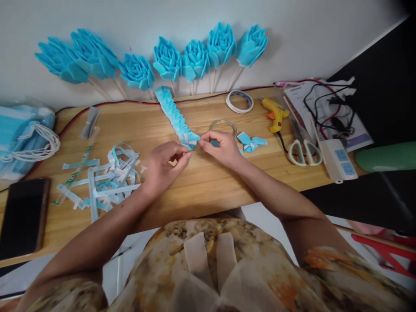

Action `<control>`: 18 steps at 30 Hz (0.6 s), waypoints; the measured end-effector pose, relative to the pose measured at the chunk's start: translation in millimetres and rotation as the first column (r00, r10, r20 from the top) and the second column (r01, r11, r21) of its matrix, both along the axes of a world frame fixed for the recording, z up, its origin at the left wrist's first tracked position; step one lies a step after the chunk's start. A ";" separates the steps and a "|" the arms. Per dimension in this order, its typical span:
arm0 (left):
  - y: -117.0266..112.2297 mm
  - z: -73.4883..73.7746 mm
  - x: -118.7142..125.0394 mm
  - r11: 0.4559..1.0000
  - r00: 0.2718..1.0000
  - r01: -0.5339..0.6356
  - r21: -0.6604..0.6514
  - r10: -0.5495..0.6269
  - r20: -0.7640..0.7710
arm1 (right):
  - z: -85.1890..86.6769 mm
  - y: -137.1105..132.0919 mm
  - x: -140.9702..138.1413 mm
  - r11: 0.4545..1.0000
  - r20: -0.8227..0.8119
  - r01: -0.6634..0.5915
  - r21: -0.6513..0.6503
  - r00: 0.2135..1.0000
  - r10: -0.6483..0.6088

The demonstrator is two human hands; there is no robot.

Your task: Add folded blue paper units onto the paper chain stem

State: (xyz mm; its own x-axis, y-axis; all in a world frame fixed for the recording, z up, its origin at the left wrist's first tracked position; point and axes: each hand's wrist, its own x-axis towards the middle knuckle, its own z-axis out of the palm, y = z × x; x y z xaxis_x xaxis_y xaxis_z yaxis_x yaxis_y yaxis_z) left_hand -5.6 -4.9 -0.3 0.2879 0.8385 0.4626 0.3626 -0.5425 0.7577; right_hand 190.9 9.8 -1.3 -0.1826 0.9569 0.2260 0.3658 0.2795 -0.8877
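Observation:
A long strip of overlapping light-blue folded petals (173, 113) lies on the table, running from the back towards me. My left hand (167, 167) pinches the lower corner of its near end between thumb and finger. At the right corner of that same end, the fingertips of my right hand (222, 148) are closed on it. Pale tape-like bands show across the near end. Just right of my right hand are loose blue folded pieces (250, 142). A thin ring of clear tape (224, 123) lies behind that hand, partly covered.
Blue flowers on sticks (167, 58) lean along the wall. At right are a white tape roll (239, 102), a yellow glue gun (274, 113), scissors (304, 154) and a power strip (339, 160). Cut scraps (110, 182), a phone (24, 216) and a blue bundle (22, 134) lie left.

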 end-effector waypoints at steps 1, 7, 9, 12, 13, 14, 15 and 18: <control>-0.5 -0.3 1.4 1.000 1.000 0.016 -0.009 -0.016 -0.021 | 0.0 -1.8 -1.4 1.000 0.010 -0.001 0.015 1.000 0.001; 3.8 -14.6 4.6 0.985 0.999 -0.028 -0.171 0.031 0.015 | -3.1 -7.9 -6.5 0.995 0.081 -0.040 0.096 0.996 0.032; 3.7 -16.6 4.3 0.981 0.999 -0.034 -0.191 0.035 0.004 | -5.1 -7.9 -6.9 0.992 0.103 -0.042 0.122 0.994 0.029; 2.6 -16.3 4.2 0.977 0.999 -0.049 -0.206 0.045 -0.024 | -8.0 -7.5 -7.2 0.981 0.149 -0.051 0.188 0.989 0.023; 2.4 -15.9 4.2 0.976 0.998 -0.053 -0.210 0.047 -0.033 | -8.8 -7.5 -7.3 0.974 0.172 -0.058 0.219 0.985 0.020; 2.4 -15.6 4.2 0.975 0.998 -0.055 -0.214 0.047 -0.041 | -9.4 -7.5 -7.4 0.966 0.198 -0.067 0.251 0.980 0.016; 2.5 -15.3 4.2 0.975 0.998 -0.057 -0.216 0.048 -0.049 | -9.8 -7.5 -7.5 0.957 0.221 -0.076 0.281 0.975 0.013; 2.9 -15.2 4.3 0.971 0.996 -0.069 -0.227 0.055 -0.067 | -10.3 -7.9 -7.7 0.934 0.269 -0.101 0.343 0.963 0.005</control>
